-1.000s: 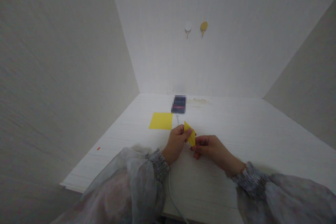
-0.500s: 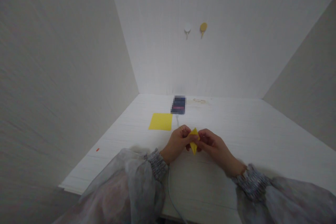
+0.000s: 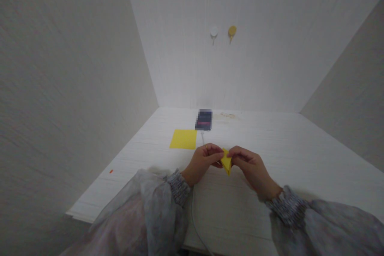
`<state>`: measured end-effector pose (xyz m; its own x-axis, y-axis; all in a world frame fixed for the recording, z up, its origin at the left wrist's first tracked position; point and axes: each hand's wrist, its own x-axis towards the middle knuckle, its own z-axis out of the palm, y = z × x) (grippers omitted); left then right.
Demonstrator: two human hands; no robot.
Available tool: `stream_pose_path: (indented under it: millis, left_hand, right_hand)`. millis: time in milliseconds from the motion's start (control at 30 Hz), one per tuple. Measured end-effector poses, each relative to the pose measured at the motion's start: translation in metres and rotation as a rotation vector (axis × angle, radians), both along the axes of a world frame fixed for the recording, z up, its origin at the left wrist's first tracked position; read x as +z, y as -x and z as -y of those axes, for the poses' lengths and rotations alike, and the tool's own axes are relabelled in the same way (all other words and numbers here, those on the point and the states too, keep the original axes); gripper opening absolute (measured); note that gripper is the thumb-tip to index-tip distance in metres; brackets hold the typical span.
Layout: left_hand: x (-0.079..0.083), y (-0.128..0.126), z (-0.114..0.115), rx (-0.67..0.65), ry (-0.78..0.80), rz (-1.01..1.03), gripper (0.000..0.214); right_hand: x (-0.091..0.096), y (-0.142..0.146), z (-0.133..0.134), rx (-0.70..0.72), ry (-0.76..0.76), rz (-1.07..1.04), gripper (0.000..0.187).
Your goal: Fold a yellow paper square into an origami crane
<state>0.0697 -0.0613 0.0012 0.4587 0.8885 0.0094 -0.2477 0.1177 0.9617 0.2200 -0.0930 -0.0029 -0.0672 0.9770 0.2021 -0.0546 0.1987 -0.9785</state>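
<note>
Between my two hands is a small piece of folded yellow paper (image 3: 226, 163), tilted with a narrow end pointing down toward me. My left hand (image 3: 205, 161) pinches its upper left side between thumb and fingers; a ring shows on one finger. On the upper right side, my right hand (image 3: 248, 164) pinches the paper with thumb and forefinger. Parts of the fold are hidden behind the fingertips. A flat yellow sheet (image 3: 183, 139) lies on the white table beyond my left hand.
A phone with a blurred screen (image 3: 204, 120) lies near the back wall, and a pale cable (image 3: 194, 216) runs from it toward the front edge. A small orange scrap (image 3: 111, 171) is at the left. Two hooks, one white (image 3: 214, 32) and one yellow (image 3: 232, 31), are on the wall.
The folded paper has turned from an upright diamond to a tilted, narrower shape and shifted slightly right. My thumbs have moved from its middle to its upper edges.
</note>
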Motion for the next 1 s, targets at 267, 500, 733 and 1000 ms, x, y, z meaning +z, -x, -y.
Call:
stream_pose_path:
  millis: [267, 500, 733, 1000]
  left_hand:
    - [-0.0007, 0.0012, -0.0014, 0.000, -0.042, 0.010, 0.019]
    - [-0.0035, 0.0001, -0.0033, 0.035, -0.088, -0.001, 0.025]
    - [-0.0059, 0.0002, -0.0046, 0.066, -0.146, -0.075, 0.033]
    - [-0.0042, 0.0024, -0.0041, 0.091, -0.122, -0.044, 0.038]
  right_hand:
    - [0.0050, 0.0017, 0.0006, 0.034, 0.015, -0.010, 0.006]
    - [0.0039, 0.0017, -0.0018, 0.000, -0.002, 0.036, 0.009]
    - [-0.0013, 0.0042, -0.0082, 0.003, 0.172, -0.047, 0.019]
    - [0.0028, 0.0041, -0.0059, -0.062, 0.178, 0.047, 0.016]
